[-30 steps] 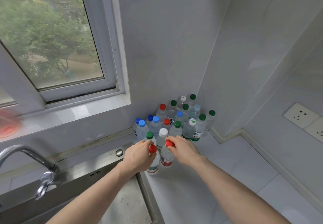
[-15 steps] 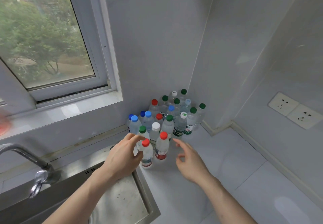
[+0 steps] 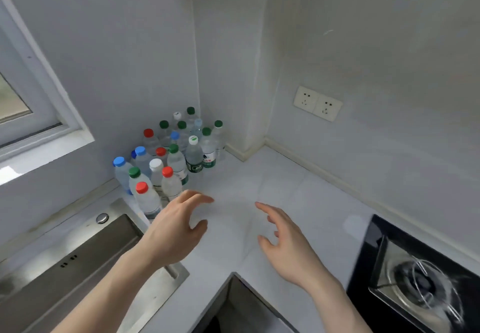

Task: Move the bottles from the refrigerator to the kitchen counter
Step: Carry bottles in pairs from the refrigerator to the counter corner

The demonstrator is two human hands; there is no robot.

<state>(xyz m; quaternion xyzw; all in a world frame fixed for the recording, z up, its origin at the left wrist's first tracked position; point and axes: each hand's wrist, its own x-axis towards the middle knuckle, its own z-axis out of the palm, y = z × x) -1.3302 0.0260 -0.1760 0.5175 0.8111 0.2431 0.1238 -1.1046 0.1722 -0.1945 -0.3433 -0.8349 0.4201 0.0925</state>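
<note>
- White counter (image 3: 272, 184) in a wall corner, flanked by steel sink (image 3: 85, 260) on the left and black gas hob (image 3: 420, 275) on the right; window (image 3: 23, 104) upper left, twin wall sockets (image 3: 317, 103) on the right wall.
- Packed into the corner: cluster of bottles (image 3: 171, 156), all upright, caps red, green, blue and white.
- Nearest the sink edge: red-capped bottle (image 3: 146, 199); just beside it to the right, second red-capped bottle (image 3: 170, 182). Both held by the neck a second ago, now standing free on the counter at the front of the cluster.
- Meaning for the task: this pair looks delivered; judged from the pictures, another trip to the refrigerator likely next, though no refrigerator in view.
- Left hand (image 3: 176, 228): drawn back from the red-capped bottle, now in front of and partly overlapping it in the view, apparently not touching. Palm down, fingers spread and loosely curved, thumb apart, holding nothing.
- Right hand (image 3: 283, 241): pulled further away, well apart from the cluster, hovering over bare counter. Fingers relaxed and spread, index extended towards the bottles, empty.
- Both forearms reaching in from the bottom edge, angled towards the corner; view swung rightward compared with a second ago, hob newly in sight.
</note>
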